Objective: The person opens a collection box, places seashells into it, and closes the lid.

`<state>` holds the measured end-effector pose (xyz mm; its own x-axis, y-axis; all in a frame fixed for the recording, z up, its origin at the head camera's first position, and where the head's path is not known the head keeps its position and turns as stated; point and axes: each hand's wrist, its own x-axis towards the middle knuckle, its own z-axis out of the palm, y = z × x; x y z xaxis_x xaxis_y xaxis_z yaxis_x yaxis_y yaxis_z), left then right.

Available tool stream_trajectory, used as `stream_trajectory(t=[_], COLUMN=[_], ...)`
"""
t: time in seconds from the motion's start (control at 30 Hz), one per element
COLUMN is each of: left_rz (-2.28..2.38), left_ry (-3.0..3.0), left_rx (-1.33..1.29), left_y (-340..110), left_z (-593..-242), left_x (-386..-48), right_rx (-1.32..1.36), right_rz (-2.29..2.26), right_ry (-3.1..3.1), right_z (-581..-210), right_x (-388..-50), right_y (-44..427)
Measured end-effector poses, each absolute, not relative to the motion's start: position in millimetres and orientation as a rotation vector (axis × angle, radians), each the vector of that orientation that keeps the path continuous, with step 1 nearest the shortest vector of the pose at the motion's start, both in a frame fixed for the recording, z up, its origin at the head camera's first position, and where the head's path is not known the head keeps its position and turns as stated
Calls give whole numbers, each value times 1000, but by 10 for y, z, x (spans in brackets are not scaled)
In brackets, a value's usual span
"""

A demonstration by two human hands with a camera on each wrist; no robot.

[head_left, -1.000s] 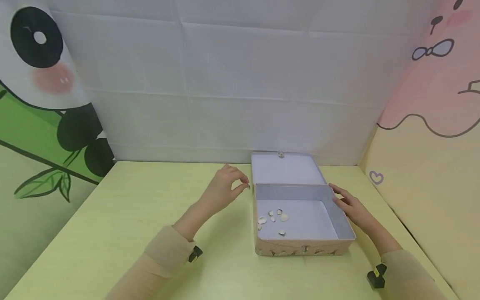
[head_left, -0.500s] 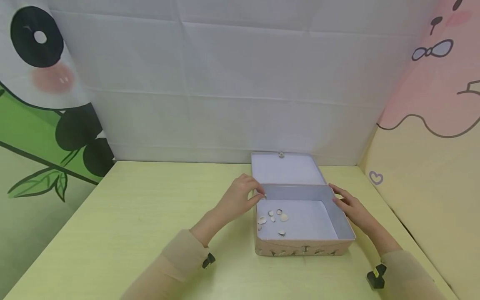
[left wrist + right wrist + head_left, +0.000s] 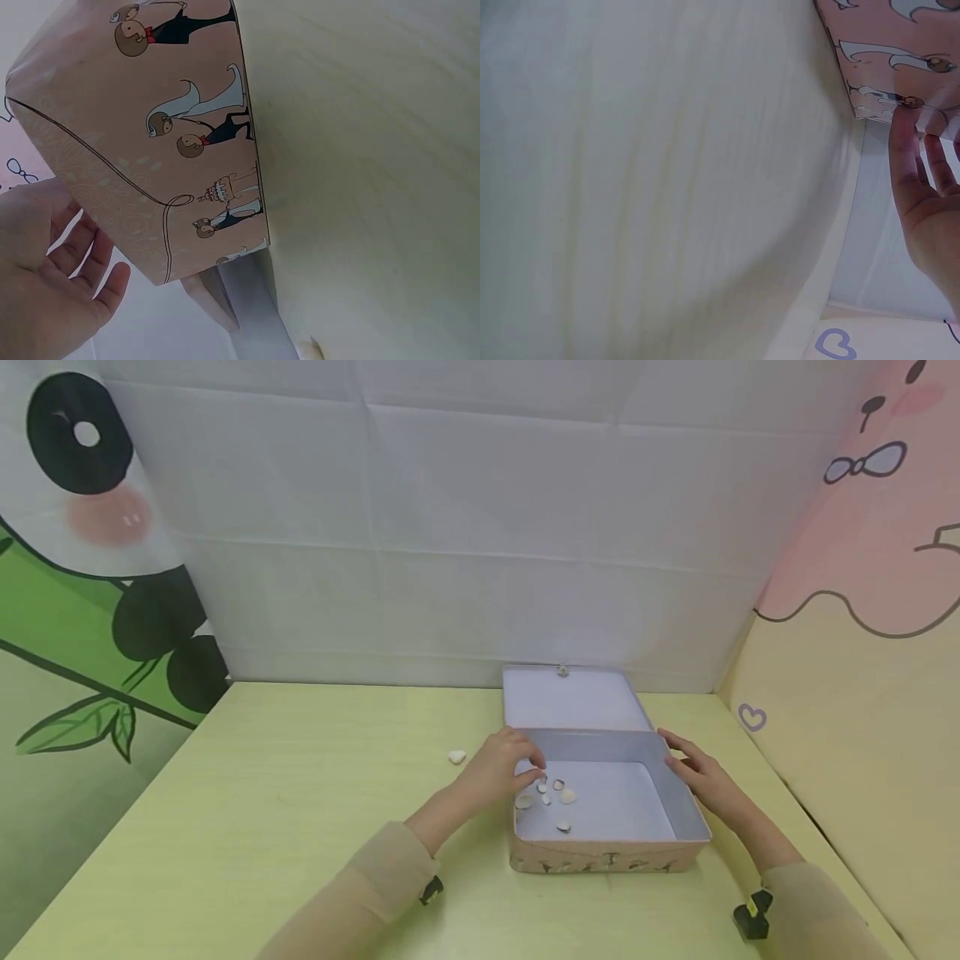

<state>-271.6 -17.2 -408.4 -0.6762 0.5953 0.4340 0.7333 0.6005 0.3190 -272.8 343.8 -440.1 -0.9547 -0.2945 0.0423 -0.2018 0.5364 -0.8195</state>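
Note:
A pink box (image 3: 558, 855) printed with cartoon couples stands with its lid (image 3: 573, 697) folded back. Several small seashells (image 3: 568, 796) lie on the left part of its pale floor. My left hand (image 3: 495, 766) reaches over the left wall, thumb and forefinger pinching a small seashell (image 3: 543, 778) just above the others. In the left wrist view that hand (image 3: 64, 277) is beside the box's printed outer wall, and the seashell is hidden there. My right hand (image 3: 697, 774) holds the right wall near the back corner, its thumb over the rim and a finger against the outer wall in the right wrist view.
One whitish seashell (image 3: 457, 757) lies on the yellow table (image 3: 315, 793), left of the box. A white cloth wall (image 3: 450, 527) stands behind the table. Cartoon-printed panels rise at the left and right sides.
My left hand has moved right and toward me, from outside the box to over its inside, carrying the small seashell. The seashell on the table has come into view. My right hand stays put.

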Motion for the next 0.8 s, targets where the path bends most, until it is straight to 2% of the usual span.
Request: stream_trajectory(t=[0.3,0.8], left_rz=[-828,-909], left_ry=[-2574,-2631], left_rx=[-1018,-959], left_y=[-295,-821], left_z=[-3970,-3951], left_x=[-2701,-2984], right_rx=[-449,-449], right_rz=[-1414,-1416], right_ry=[2653,2644], right_z=[-4378,-4355], right_x=[-2713,-2703], right_y=[3425,3407])
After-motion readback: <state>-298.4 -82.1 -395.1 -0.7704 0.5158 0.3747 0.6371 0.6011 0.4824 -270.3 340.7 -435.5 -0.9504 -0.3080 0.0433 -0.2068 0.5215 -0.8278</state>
